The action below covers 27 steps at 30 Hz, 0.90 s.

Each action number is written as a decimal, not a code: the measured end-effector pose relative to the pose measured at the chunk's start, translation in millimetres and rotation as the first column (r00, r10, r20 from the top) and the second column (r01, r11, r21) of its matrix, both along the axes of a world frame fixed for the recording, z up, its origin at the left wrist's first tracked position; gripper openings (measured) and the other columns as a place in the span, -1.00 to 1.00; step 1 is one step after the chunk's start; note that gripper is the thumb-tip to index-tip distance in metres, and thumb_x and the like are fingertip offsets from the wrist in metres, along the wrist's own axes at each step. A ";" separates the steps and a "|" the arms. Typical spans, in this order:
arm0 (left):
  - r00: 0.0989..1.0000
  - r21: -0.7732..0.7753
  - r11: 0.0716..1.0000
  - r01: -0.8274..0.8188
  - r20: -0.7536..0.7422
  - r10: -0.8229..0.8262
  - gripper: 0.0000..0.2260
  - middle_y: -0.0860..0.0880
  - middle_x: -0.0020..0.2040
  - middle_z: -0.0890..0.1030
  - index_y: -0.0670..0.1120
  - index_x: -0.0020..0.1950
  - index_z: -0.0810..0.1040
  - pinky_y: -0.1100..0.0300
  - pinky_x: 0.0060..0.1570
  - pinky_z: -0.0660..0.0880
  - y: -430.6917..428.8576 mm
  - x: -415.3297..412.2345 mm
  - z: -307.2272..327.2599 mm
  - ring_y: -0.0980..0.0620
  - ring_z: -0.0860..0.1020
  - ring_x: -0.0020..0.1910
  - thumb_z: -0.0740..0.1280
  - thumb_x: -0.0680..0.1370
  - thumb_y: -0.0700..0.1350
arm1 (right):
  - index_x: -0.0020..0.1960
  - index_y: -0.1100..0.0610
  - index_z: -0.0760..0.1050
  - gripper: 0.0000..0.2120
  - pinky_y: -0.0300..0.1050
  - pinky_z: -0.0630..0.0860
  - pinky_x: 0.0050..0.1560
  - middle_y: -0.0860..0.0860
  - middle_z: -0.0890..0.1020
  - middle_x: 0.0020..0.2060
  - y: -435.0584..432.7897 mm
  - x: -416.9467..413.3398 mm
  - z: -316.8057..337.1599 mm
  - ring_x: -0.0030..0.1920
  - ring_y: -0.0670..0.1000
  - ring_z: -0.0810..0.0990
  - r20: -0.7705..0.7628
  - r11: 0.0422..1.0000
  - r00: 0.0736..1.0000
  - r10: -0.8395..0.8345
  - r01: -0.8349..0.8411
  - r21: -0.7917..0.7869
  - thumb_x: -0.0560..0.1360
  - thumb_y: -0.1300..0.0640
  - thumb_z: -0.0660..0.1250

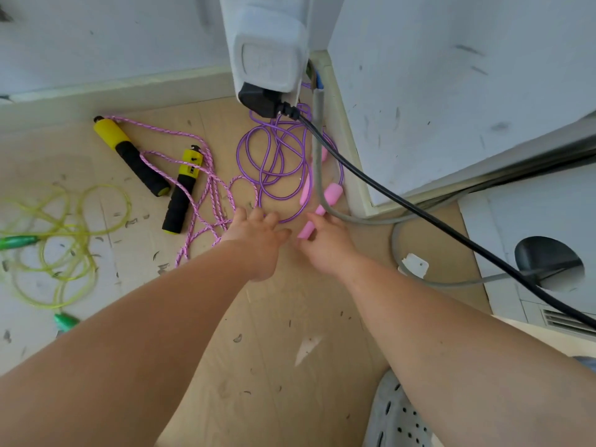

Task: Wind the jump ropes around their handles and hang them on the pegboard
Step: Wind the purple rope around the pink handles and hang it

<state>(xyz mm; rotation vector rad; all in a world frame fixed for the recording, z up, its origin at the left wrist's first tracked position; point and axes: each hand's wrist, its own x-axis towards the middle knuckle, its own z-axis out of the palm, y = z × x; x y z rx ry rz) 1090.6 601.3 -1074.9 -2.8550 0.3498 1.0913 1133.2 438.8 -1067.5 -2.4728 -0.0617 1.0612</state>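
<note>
Head view showed the purple jump rope point(273, 191) lying in loose loops on the wooden floor point(274, 366), close to the foot of a white wall corner point(348, 175). The right hand point(325, 245) gripped the near end of one pink handle point(305, 230) of this rope, with fingers and thumb curled on it, low over the floor. Another pink handle point(305, 188) lay just beyond, partly crossed by a grey hose point(317, 140). The left hand point(258, 235) was open, its fingers spread and relaxed over the nearest loop of the purple rope; I could not tell if they touched it. Both bare forearms reached forward from the bottom of the picture. To the left of the purple rope lay a pink braided rope point(206, 201), untidy, with its two yellow-and-black handles point(130, 154) lying near each other on the floor. Further left a yellow-green transparent rope point(80, 227) was spread in several rings, with green handles point(16, 242) at the left edge. Above the purple rope hung a white appliance point(267, 50) with a black plug point(261, 98), and a black cable point(419, 211) ran from it across to the lower right. At the right stood a white machine point(532, 204) with a round dark opening. A grey perforated shoe point(396, 414) showed at the bottom edge.
</note>
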 end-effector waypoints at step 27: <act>0.860 -0.269 0.844 -0.464 0.091 0.502 -0.70 0.00 0.20 0.57 0.05 0.30 0.56 -0.06 0.26 0.42 63.2 -86.5 34.8 -0.12 0.49 0.22 0.25 0.61 0.09 | 0.06 0.07 0.56 -0.38 0.12 0.63 0.05 0.16 0.47 0.15 43.8 -77.9 26.0 -0.04 0.28 0.65 -0.031 0.961 0.963 -0.269 0.266 -0.080 0.36 -0.35 0.01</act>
